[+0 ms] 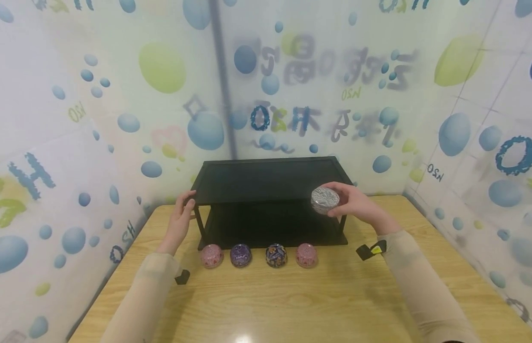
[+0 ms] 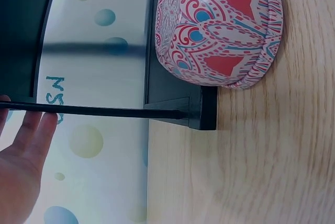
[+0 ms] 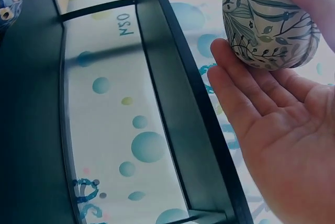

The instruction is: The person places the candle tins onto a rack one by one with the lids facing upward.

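Observation:
A black two-tier shelf (image 1: 270, 181) stands on the wooden table. At its left end my left hand (image 1: 180, 219) touches the upper corner, beside the thin post (image 2: 104, 111), with its fingers (image 2: 36, 140) fairly straight. My right hand (image 1: 353, 202) grips a small round tin (image 3: 269, 22) with a leafy pattern between thumb and fingers. In the head view that tin shows a silvery face, held over the front right of the top tier. Along the shelf's front sit a pink tin (image 1: 212, 256), a purple tin (image 1: 241, 255), a dark multicoloured tin (image 1: 276, 255) and another pink tin (image 1: 306, 256).
The wooden table (image 1: 257, 300) spreads in front of the shelf. Behind it hangs a pale curtain-like backdrop (image 1: 270, 95) with blue and green bubbles. Side walls with the same print (image 1: 471, 157) flank the table. Black straps with small boxes (image 1: 370, 250) sit by both wrists.

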`<state>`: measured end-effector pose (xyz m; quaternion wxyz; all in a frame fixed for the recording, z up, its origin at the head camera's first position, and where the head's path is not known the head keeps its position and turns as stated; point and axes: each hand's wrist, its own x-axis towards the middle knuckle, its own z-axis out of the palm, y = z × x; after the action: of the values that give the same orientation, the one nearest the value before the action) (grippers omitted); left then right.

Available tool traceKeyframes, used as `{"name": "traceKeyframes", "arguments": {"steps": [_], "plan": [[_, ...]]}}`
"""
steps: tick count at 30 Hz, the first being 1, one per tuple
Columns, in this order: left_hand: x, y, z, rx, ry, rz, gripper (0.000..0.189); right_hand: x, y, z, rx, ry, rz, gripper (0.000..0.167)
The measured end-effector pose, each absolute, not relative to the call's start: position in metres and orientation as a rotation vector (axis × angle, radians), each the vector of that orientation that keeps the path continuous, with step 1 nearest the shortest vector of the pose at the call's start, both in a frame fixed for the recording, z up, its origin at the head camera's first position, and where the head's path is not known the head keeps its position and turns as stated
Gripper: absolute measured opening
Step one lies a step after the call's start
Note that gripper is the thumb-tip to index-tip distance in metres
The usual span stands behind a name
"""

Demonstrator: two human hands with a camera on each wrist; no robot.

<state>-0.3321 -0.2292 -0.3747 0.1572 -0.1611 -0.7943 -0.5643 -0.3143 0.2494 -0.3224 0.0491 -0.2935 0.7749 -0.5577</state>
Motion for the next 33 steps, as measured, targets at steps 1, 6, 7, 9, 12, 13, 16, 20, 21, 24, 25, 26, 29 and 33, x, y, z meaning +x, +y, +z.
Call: {"name": "traceKeyframes", "arguments": {"steps": [1, 6, 7, 9, 12, 13, 16, 20, 21, 24, 25, 26, 29, 33], "plan": [[-0.331, -0.228, -0.374, -0.464, -2.273, -1.614, 0.044, -0.315, 0.249, -0.322, -0.898, 2.358, -1.704, 0.066], [-0.333, -0.229, -0.375, -0.472, -2.268, -1.625, 0.044, -0.318, 0.245, -0.318, -0.918, 2.336, -1.729, 0.065], [-0.333, -0.229, -0.375, -0.475, -2.267, -1.627, 0.044, -0.318, 0.245, -0.318, -0.922, 2.331, -1.736, 0.065], [-0.334, -0.23, -0.376, -0.481, -2.262, -1.636, 0.044, -0.32, 0.244, -0.315, -0.926, 2.312, -1.749, 0.064], [-0.334, -0.229, -0.376, -0.489, -2.256, -1.647, 0.043, -0.322, 0.242, -0.312, -0.929, 2.3, -1.748, 0.065], [-0.334, -0.229, -0.376, -0.486, -2.254, -1.65, 0.043, -0.323, 0.242, -0.31, -0.928, 2.297, -1.746, 0.065], [-0.334, -0.229, -0.375, -0.475, -2.26, -1.644, 0.043, -0.325, 0.241, -0.307, -0.915, 2.307, -1.727, 0.066], [-0.333, -0.228, -0.374, -0.467, -2.269, -1.627, 0.044, -0.327, 0.238, -0.305, -0.888, 2.32, -1.72, 0.066], [-0.332, -0.228, -0.373, -0.467, -2.271, -1.623, 0.044, -0.328, 0.237, -0.304, -0.886, 2.317, -1.721, 0.065], [-0.334, -0.229, -0.375, -0.471, -2.27, -1.615, 0.044, -0.331, 0.234, -0.305, -0.886, 2.311, -1.719, 0.063], [-0.336, -0.23, -0.377, -0.471, -2.267, -1.619, 0.044, -0.332, 0.232, -0.305, -0.89, 2.309, -1.717, 0.063], [-0.339, -0.232, -0.38, -0.47, -2.264, -1.621, 0.043, -0.333, 0.231, -0.306, -0.892, 2.309, -1.714, 0.062], [-0.349, -0.237, -0.39, -0.465, -2.264, -1.61, 0.043, -0.337, 0.228, -0.306, -0.902, 2.329, -1.703, 0.061], [-0.358, -0.24, -0.401, -0.459, -2.254, -1.587, 0.045, -0.342, 0.225, -0.305, -0.901, 2.349, -1.704, 0.06]]}}
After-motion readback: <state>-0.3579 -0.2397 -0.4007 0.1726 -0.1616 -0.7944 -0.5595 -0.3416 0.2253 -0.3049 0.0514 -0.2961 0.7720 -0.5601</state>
